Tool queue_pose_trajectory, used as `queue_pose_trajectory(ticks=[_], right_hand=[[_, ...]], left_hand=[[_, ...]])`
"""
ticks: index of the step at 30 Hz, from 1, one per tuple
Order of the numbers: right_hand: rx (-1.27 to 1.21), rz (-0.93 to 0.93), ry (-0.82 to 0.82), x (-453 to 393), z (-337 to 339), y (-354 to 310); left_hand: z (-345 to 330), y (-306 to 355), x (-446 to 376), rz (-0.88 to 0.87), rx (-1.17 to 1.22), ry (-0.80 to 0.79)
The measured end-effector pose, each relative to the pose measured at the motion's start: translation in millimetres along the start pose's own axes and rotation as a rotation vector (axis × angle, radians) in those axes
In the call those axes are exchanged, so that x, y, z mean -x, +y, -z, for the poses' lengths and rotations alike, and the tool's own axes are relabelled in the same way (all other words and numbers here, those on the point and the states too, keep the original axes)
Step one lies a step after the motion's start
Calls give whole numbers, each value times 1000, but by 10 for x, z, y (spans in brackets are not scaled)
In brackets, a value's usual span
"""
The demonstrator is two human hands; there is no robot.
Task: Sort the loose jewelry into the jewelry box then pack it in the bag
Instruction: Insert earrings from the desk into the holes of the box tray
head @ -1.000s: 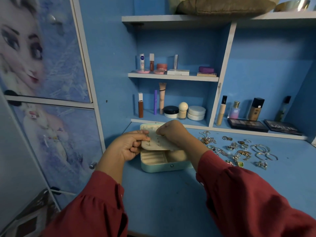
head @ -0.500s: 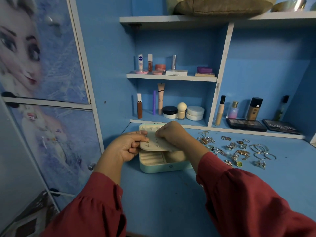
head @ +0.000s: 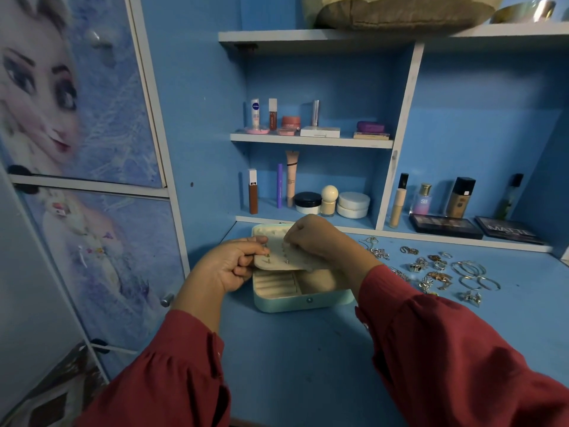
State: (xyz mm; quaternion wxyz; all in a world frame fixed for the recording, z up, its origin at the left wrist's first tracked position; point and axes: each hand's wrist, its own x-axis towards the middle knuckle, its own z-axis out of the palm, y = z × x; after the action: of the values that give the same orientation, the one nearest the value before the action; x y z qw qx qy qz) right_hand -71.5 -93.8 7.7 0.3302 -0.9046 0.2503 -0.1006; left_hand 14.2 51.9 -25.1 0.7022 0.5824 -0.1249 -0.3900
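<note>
The left hand pinches the earring panel over the open jewelry box; the right hand curls on its top; loose jewelry lies at three o'clock, nearer the right hand.

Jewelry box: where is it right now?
In the head view the open jewelry box sits on the blue desk, left of centre, under both hands, with the loose jewelry spread to its right and the cosmetics shelf behind it.
</note>
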Motion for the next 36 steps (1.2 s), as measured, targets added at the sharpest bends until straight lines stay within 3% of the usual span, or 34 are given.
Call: queue_pose_trajectory(ticks=[36], right_hand=[[82,55,-142,-43,94,-27]], left_hand=[[0,-4,-10,-9,-14,-7]])
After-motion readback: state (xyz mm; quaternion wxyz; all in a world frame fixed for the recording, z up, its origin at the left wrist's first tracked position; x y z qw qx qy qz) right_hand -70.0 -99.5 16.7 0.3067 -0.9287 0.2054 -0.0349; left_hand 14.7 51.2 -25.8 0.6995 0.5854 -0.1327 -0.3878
